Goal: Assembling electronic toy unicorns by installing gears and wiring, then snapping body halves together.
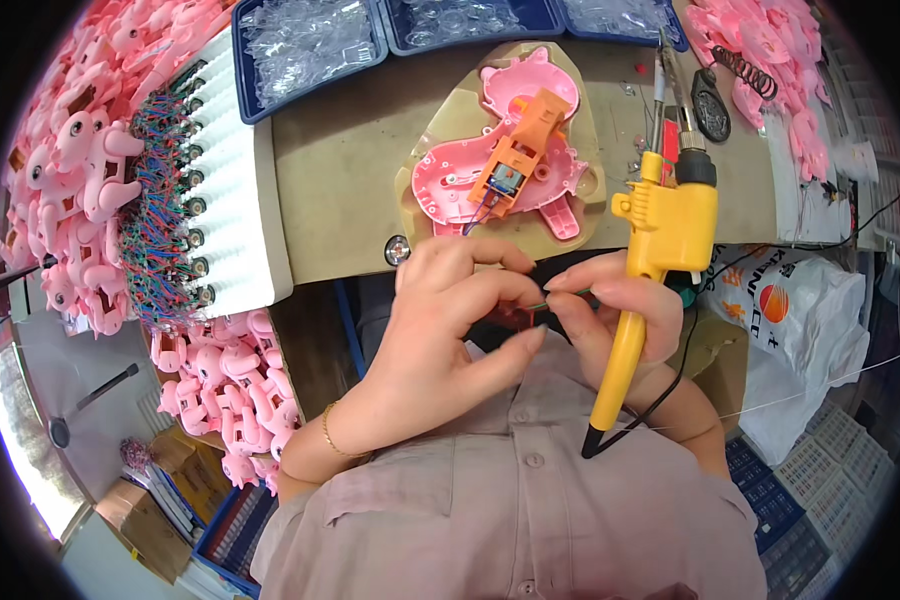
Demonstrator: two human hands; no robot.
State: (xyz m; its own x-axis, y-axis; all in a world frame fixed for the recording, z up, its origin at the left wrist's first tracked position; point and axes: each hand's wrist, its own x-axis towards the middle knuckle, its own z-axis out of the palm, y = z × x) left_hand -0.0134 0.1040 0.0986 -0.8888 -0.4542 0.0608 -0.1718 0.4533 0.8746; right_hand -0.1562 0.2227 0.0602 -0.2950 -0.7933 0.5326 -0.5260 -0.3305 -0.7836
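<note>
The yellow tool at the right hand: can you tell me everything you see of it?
The yellow tool looks plastic, with a straight handle, bulkier body and ridged lug. A black collar and two slim metal-looking rods top it. It slants, rods pointing outward, lower end near the shirt. The right hand appears to hold the handle; a black cord leaves the lower end.

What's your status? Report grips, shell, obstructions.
Right grip holding yellow soldering iron. Left grip at thin green wire. Pink shell in tan tray. Orange housing lying across it.
</note>
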